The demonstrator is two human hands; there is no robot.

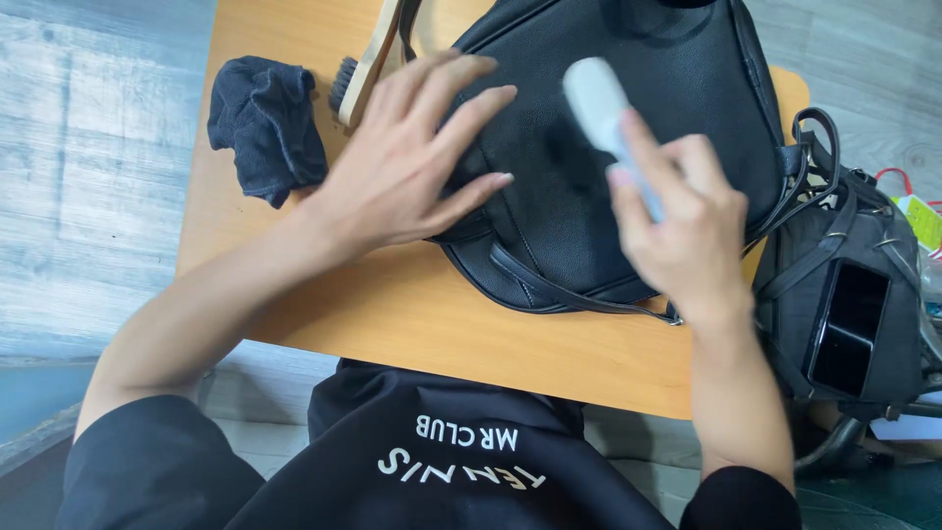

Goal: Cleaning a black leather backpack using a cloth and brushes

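Left hand [407,162] flat and spread on the bag [608,128], right hand [682,231] gripping a bottle [608,118] above it; overspray could soak the table [412,314] near the bag.

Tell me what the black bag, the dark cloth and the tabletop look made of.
Black bag: leather or imitation, judging by its fine pebbled grain and dull sheen. Crumpled dark cloth: soft woven or knit fabric, matte, loosely folded. Tabletop: wood or laminate, smooth orange-brown with faint grain.
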